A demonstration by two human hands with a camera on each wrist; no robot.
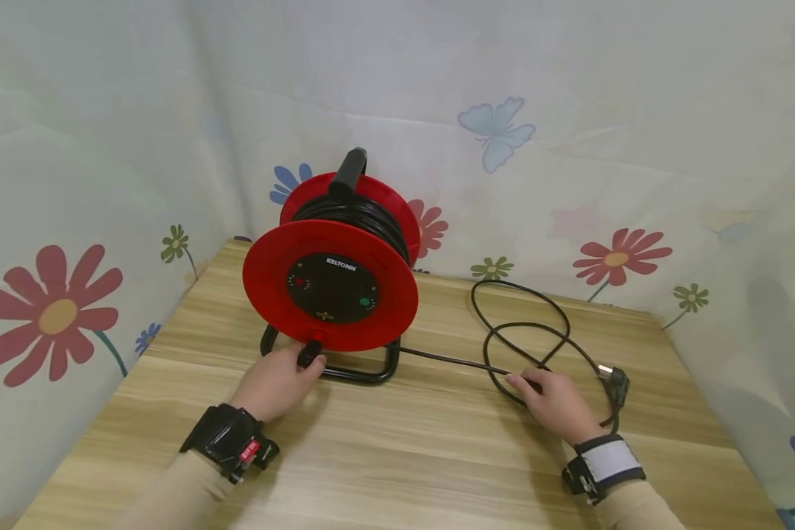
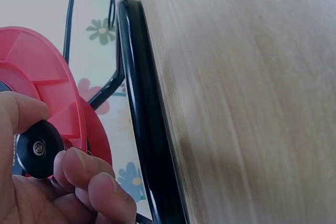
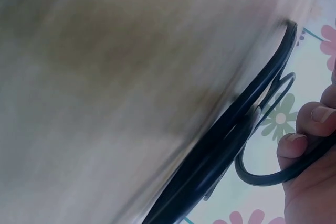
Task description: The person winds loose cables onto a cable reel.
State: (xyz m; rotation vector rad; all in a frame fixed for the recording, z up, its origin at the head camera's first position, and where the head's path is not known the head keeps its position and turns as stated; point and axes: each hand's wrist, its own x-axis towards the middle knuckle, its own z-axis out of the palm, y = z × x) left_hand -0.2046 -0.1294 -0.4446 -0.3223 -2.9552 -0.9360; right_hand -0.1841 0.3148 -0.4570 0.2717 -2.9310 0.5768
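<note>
Here's the left hand (image 1: 274, 386) gripping the crank knob (image 1: 309, 353) on the red reel (image 1: 331, 287), which stands left of centre on the wooden table (image 1: 397, 449)! The right hand (image 1: 559, 406) holds the black cable (image 1: 450, 360), the plug (image 1: 616, 386) lying near.

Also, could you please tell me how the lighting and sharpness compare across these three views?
Head view: soft light, lettering on the red reel readable, faint shadows on the tabletop near the left hand and right hand; left wrist view: glossy highlights along the black frame bar; right wrist view: the tabletop looks streaky and blurred.
</note>
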